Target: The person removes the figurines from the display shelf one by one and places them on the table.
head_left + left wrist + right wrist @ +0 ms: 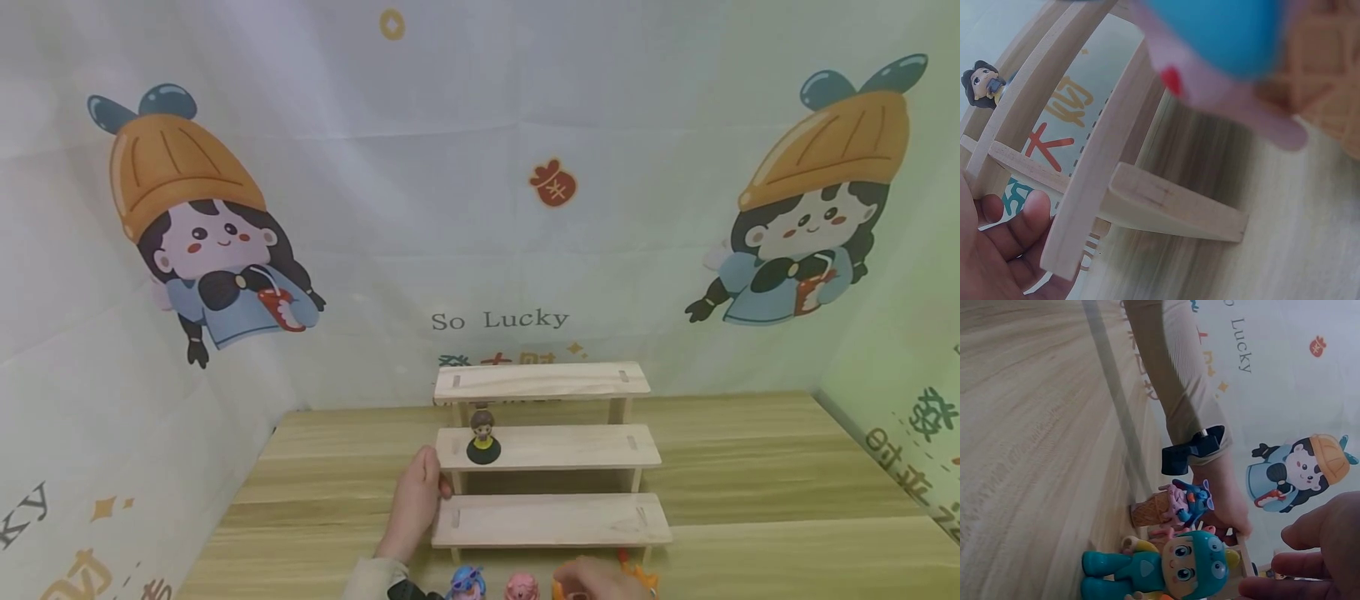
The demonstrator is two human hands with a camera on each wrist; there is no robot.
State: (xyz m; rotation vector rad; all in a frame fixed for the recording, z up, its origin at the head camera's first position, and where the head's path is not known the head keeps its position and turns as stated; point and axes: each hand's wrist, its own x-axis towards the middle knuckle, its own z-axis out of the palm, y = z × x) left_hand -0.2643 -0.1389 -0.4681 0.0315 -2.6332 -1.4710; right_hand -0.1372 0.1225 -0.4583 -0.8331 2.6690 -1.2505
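Note:
A three-tier wooden display stand [551, 521] stands on the table. My left hand [414, 500] grips its left side, fingers curled at the end of a plank in the left wrist view. On the middle tier's left end stands a small brown-haired figurine [482, 429] with a dark round base. My right hand [603, 579] is low in the head view, over orange pieces [559, 586] in front of the stand. In the right wrist view its fingers [1300, 565] extend near a teal-suited figurine [1194, 565], with nothing between them.
In front of the stand are a blue figurine [467, 581] on a waffle cone [1151, 510] and a pink figurine [521, 586]. A printed cloth [480, 250] hangs behind and beside the wood-grain table [765, 467]. A black strap device [1192, 452] sits on the left wrist.

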